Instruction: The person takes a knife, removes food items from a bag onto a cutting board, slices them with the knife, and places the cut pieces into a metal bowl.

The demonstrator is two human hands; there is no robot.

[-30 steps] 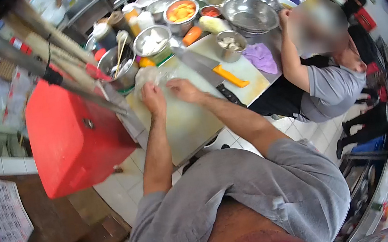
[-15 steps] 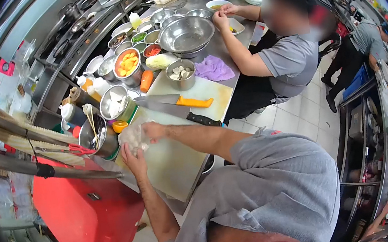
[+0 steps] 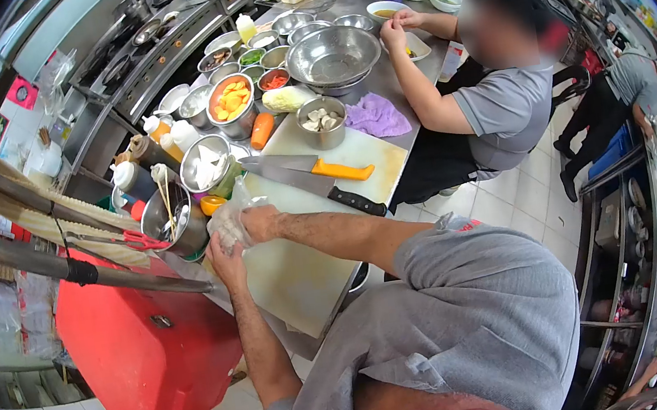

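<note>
A clear plastic bag [image 3: 228, 221] with pale contents, too blurred to name, is held over the near end of the white cutting board [image 3: 297, 280]. My left hand [image 3: 226, 258] is closed around the bag's lower side. My right hand [image 3: 263, 223] grips the same bag from the right, its fingers partly hidden behind the plastic. Just beyond the bag lie a black-handled knife [image 3: 356, 200] and a yellow-handled cleaver [image 3: 345, 171]. A steel pot [image 3: 322, 125] of pale cut pieces stands on the far board. Beside my hands is an orange half [image 3: 213, 204].
Steel bowls of ingredients, a wide steel basin [image 3: 332, 53] and a carrot [image 3: 261, 131] crowd the table. A purple cloth [image 3: 376, 116] lies near its edge. A metal pole [image 3: 131, 282] and a red cooler box [image 3: 149, 353] are at left. A co-worker [image 3: 504, 90] sits across the corner.
The view has shifted slightly, so the table appears lower and farther right. Both hands keep hold of the bag, whose top now stands up more above my right hand.
</note>
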